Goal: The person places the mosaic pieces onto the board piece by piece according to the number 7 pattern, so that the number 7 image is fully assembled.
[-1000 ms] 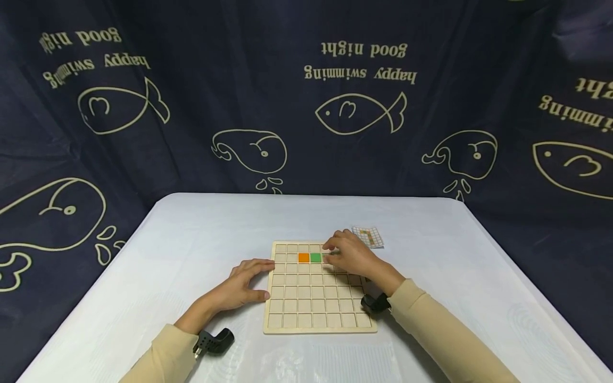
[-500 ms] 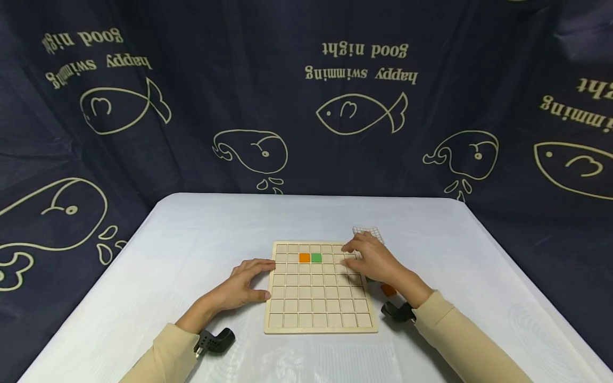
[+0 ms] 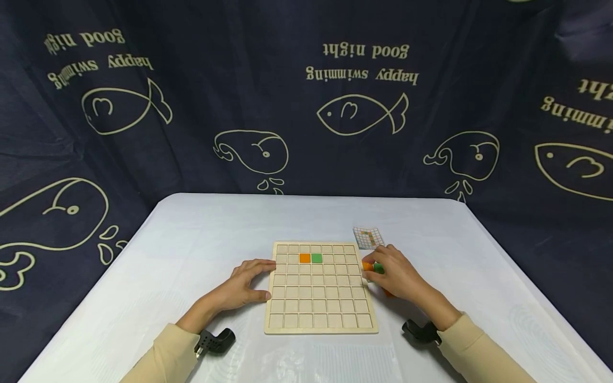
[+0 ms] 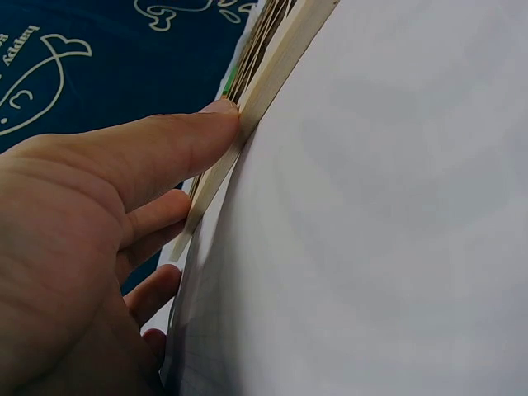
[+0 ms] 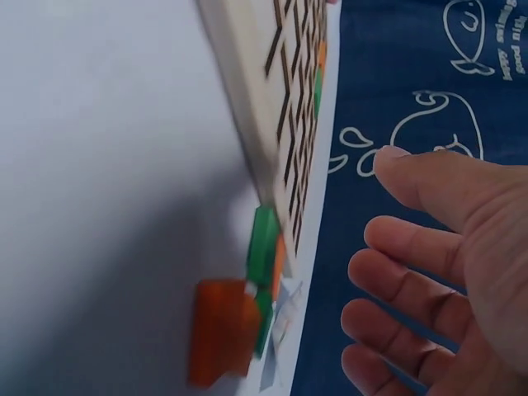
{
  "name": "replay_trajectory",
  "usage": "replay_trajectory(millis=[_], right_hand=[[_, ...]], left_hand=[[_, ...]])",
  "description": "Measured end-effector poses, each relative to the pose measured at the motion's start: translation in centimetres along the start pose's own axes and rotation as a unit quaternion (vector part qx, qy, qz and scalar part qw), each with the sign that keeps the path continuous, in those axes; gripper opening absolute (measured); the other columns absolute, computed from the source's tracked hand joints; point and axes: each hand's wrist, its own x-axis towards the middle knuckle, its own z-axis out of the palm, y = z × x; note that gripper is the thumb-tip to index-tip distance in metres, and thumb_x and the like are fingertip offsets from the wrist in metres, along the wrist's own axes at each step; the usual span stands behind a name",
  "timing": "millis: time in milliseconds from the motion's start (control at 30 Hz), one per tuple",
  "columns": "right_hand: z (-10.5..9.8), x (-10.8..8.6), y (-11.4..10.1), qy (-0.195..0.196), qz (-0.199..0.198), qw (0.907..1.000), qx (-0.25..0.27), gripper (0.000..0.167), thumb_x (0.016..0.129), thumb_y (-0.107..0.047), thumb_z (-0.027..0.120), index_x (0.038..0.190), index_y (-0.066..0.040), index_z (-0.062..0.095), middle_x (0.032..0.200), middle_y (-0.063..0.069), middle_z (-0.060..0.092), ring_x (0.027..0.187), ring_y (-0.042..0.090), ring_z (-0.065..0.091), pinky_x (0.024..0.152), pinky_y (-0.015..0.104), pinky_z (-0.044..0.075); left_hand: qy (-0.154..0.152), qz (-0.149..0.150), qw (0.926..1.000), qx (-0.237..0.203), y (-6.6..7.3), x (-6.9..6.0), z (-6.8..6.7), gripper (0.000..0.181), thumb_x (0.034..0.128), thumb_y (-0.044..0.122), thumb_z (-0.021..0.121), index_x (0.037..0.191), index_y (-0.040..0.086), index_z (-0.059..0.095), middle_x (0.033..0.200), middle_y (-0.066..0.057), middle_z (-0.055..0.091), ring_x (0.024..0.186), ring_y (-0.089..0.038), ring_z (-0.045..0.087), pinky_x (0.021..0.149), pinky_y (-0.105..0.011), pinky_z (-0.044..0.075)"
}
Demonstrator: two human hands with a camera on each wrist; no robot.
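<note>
A wooden grid board (image 3: 320, 306) lies on the white table, with one orange tile (image 3: 305, 258) and one green tile (image 3: 316, 258) side by side in its second row. My left hand (image 3: 243, 286) rests its thumb and fingertips against the board's left edge. Beyond the right edge, my right hand (image 3: 398, 274) hovers with spread thumb and fingers over loose tiles, among them an orange one (image 3: 367, 266) and a green one (image 3: 379, 268). In the right wrist view, nothing sits between its fingers, and orange (image 5: 221, 332) and green (image 5: 263, 247) tiles lie by the board's side.
A small card (image 3: 367, 237) printed with a coloured grid pattern lies behind the board's top right corner. At the back of the white table (image 3: 268, 218) hangs a dark blue curtain (image 3: 297, 165) with fish and whale drawings. Each wrist wears a black camera.
My right hand has moved right, off the board to the loose tiles beside it, which now show between thumb and fingers. My left hand stays at the board's left edge.
</note>
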Motion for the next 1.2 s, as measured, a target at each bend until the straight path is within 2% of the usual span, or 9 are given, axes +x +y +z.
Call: replay_trajectory(millis=[67, 200, 300, 400, 800, 1200], right_hand=[[-0.1, -0.5, 0.2, 0.004, 0.009, 0.9999, -0.004, 0.028, 0.080, -0.024, 0.074, 0.102, -0.009, 0.069, 0.101, 0.005, 0.065, 0.101, 0.029, 0.057, 0.101, 0.056, 0.037], [-0.2, -1.4, 0.4, 0.011, 0.028, 0.9994, -0.018, 0.030, 0.078, -0.026, 0.075, 0.102, -0.009, 0.070, 0.094, 0.001, 0.064, 0.091, 0.021, 0.053, 0.086, 0.045, 0.043], [-0.2, -2.0, 0.6, 0.019, 0.036, 0.9987, -0.031, 0.031, 0.077, -0.028, 0.077, 0.100, -0.009, 0.071, 0.093, 0.000, 0.064, 0.084, 0.016, 0.048, 0.077, 0.036, 0.039], [-0.1, -2.5, 0.8, 0.030, 0.038, 0.9979, -0.042, 0.033, 0.074, -0.029, 0.078, 0.100, -0.009, 0.071, 0.091, 0.000, 0.064, 0.080, 0.013, 0.045, 0.072, 0.032, 0.036], [0.0, -4.2, 1.4, 0.035, 0.080, 0.9935, -0.074, 0.037, 0.071, -0.032, 0.080, 0.096, -0.007, 0.070, 0.091, 0.003, 0.063, 0.083, 0.019, 0.050, 0.072, 0.035, 0.038], [0.2, -4.8, 1.6, 0.012, 0.118, 0.9887, -0.091, 0.039, 0.067, -0.037, 0.081, 0.089, -0.008, 0.066, 0.080, 0.000, 0.056, 0.077, 0.018, 0.045, 0.068, 0.033, 0.034]], left_hand=[[0.000, -0.001, 1.0000, -0.001, 0.0, 0.0, 0.0, 0.063, 0.0787, 0.028, 0.074, 0.136, 0.016, 0.050, 0.147, -0.002, 0.040, 0.137, -0.031, 0.029, 0.107, -0.057, 0.021], [-0.001, 0.000, 1.0000, -0.002, 0.1, 0.0, 0.0, 0.063, 0.0785, 0.028, 0.074, 0.136, 0.015, 0.050, 0.147, -0.002, 0.041, 0.136, -0.031, 0.030, 0.107, -0.056, 0.020], [0.000, 0.001, 1.0000, -0.004, 0.1, 0.0, 0.0, 0.063, 0.0784, 0.027, 0.074, 0.136, 0.015, 0.050, 0.147, -0.002, 0.041, 0.136, -0.030, 0.030, 0.107, -0.056, 0.020], [0.000, 0.002, 1.0000, -0.004, 0.0, 0.1, 0.0, 0.063, 0.0785, 0.028, 0.074, 0.136, 0.015, 0.050, 0.147, -0.002, 0.041, 0.137, -0.031, 0.030, 0.108, -0.056, 0.019], [0.000, 0.002, 1.0000, -0.003, 0.1, 0.0, 0.0, 0.064, 0.0788, 0.027, 0.074, 0.136, 0.015, 0.049, 0.147, -0.003, 0.040, 0.138, -0.032, 0.028, 0.108, -0.056, 0.018], [0.001, 0.003, 1.0000, -0.001, 0.1, 0.0, 0.0, 0.064, 0.0790, 0.027, 0.073, 0.136, 0.015, 0.049, 0.147, -0.002, 0.040, 0.137, -0.031, 0.029, 0.108, -0.057, 0.019]])
